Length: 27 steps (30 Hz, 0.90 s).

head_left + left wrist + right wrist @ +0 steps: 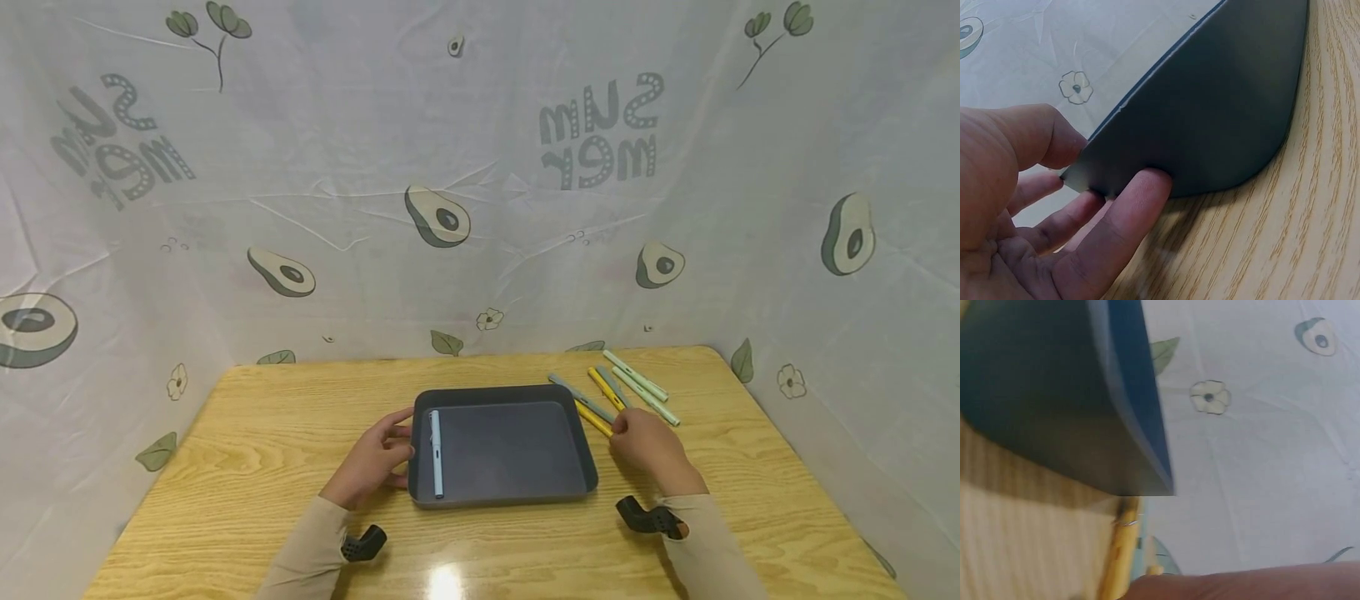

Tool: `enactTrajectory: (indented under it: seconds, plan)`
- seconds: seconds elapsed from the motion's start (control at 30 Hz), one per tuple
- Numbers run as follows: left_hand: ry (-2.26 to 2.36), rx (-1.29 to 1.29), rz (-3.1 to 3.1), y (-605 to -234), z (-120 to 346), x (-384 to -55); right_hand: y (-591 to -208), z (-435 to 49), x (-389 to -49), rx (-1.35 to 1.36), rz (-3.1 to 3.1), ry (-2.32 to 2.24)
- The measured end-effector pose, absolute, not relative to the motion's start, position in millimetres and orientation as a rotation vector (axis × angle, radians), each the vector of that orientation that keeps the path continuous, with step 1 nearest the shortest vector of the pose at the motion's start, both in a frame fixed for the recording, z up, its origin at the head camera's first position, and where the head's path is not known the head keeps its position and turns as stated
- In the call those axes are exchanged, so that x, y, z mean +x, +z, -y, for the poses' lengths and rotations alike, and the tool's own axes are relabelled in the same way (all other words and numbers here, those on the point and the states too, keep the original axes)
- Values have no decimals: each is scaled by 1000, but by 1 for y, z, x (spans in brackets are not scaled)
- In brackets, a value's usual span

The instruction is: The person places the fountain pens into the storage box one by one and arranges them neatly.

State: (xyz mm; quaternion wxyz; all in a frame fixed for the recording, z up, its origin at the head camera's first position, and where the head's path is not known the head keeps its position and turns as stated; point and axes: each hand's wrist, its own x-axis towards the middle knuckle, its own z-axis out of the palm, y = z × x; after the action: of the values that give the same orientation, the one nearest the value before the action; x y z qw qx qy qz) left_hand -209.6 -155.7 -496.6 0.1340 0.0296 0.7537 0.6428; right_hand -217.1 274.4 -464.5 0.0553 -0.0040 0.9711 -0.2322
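Note:
A dark grey tray (502,450) stands on the table with a light blue pen (437,454) lying inside along its left side. Against the tray's left wall rests my left hand (378,454); in the left wrist view its fingertips (1150,181) touch the outer wall and the thumb is at the rim. My right hand (648,442) is beyond the tray's right side, fingers bent, fingertips right at the near ends of a grey pen (581,397) and a yellow pen (595,419). I cannot tell whether it grips either pen. The right wrist view shows the yellow pen (1121,553) beside the hand.
Behind the right hand lie another yellow pen (606,387), a second grey pen (615,387) and two pale green pens (645,396). The wooden table (315,408) is bordered by a white printed curtain (360,292) at the back and sides.

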Motion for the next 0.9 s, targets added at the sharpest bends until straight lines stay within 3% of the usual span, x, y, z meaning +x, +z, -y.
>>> enactTrajectory:
  seconds: [0.13,0.5,0.9]
  plan:
    - [1864,78,-2184,-497,155,-210,-457,-274,-215,29,-2928,-691]
    - [1874,63,-2174,-497,156,-209,-474,-256,-224,-261,-3210,-717]
    - [1861,59,-2182,-498,155,-211,-479,-263,-223,-224,-3093,-705]
